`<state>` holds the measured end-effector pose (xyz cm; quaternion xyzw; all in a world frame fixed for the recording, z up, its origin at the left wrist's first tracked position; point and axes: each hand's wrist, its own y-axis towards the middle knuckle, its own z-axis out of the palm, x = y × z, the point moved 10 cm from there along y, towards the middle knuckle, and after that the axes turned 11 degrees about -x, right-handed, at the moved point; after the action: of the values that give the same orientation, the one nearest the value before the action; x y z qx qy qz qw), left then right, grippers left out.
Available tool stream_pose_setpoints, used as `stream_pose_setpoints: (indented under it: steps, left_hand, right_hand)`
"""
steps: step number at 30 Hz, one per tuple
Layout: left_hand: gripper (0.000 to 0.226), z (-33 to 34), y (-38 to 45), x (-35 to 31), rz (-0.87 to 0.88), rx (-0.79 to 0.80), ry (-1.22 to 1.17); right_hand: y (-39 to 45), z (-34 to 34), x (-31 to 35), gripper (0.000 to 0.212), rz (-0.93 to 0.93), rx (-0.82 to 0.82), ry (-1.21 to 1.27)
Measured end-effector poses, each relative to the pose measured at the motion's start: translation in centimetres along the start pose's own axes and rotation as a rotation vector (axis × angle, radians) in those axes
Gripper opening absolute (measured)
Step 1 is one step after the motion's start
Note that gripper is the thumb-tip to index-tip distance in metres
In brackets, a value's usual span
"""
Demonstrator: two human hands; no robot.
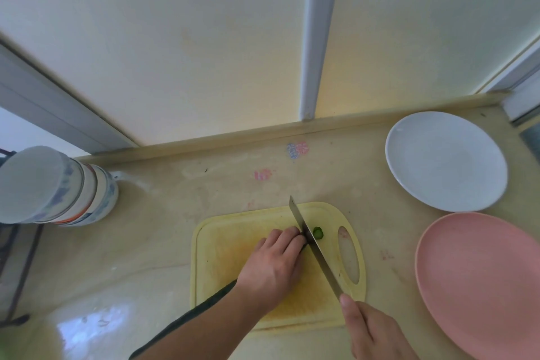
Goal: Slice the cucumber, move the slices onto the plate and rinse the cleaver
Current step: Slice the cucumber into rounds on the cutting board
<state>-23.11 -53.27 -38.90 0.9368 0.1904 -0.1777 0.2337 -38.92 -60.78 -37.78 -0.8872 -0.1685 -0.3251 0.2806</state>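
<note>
A yellow cutting board (228,245) lies on the counter in front of me. My left hand (271,263) is curled over the cucumber, which its fingers hide almost fully. My right hand (371,330) grips the handle of the cleaver (312,245), whose blade stands edge-down against my left fingertips. One green cucumber slice (318,232) lies on the board just right of the blade. A white plate (444,161) sits at the back right, with a pink plate (482,280) nearer to me on the right.
A stack of blue-patterned bowls (58,187) lies on its side at the left, above a dark wire rack (17,266). A raised ledge and pale wall panels close off the back of the counter (175,193).
</note>
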Motion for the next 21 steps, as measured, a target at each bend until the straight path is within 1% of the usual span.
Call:
stream_pose_setpoints:
  steps: [2, 3, 4, 7, 8, 10, 12, 15, 16, 19, 21]
  left_hand:
    - [0.026, 0.0, 0.0, 0.0, 0.001, 0.001, 0.000]
    - [0.025, 0.0, 0.0, -0.1, 0.003, -0.002, 0.002]
    - [0.025, 0.0, 0.0, -0.1, 0.004, -0.004, 0.003]
    - [0.025, 0.0, 0.0, -0.2, 0.007, 0.001, 0.002]
    - [0.025, 0.0, 0.0, -0.2, 0.006, 0.003, -0.001]
    - [0.026, 0.0, 0.0, -0.1, -0.003, 0.008, -0.008]
    - [0.027, -0.1, 0.0, -0.1, -0.016, 0.008, -0.017]
    - [0.028, -0.3, 0.2, 0.1, -0.051, -0.002, -0.048]
    - [0.027, -0.3, 0.2, 0.2, -0.059, -0.002, -0.053]
    - [0.026, -0.3, 0.3, 0.2, -0.065, -0.004, -0.058]
    - [0.025, -0.3, 0.2, 0.2, -0.066, -0.010, -0.063]
  right_hand:
    - [0.0, 0.1, -0.3, 0.111, 0.015, 0.002, -0.034]
    - [0.1, 0.1, -0.3, 0.112, 0.009, 0.006, -0.058]
    - [0.2, 0.1, -0.2, 0.105, -0.003, 0.020, -0.078]
    - [0.9, 0.7, -0.1, 0.070, -0.011, 0.072, -0.116]
    - [1.1, 1.0, -0.1, 0.062, -0.011, 0.092, -0.109]
    - [1.2, 1.4, 0.1, 0.055, -0.041, 0.095, -0.103]
    - [1.1, 1.6, 0.1, 0.056, -0.052, 0.077, -0.106]
    - [1.3, 1.2, -0.5, 0.072, -0.007, 0.062, -0.058]
    - [1.4, 1.1, -0.7, 0.072, 0.022, 0.076, -0.014]
    - [1.3, 1.4, -1.0, 0.056, 0.080, 0.180, -0.001]
    - [1.5, 0.8, -0.8, 0.054, 0.032, 0.134, -0.027]
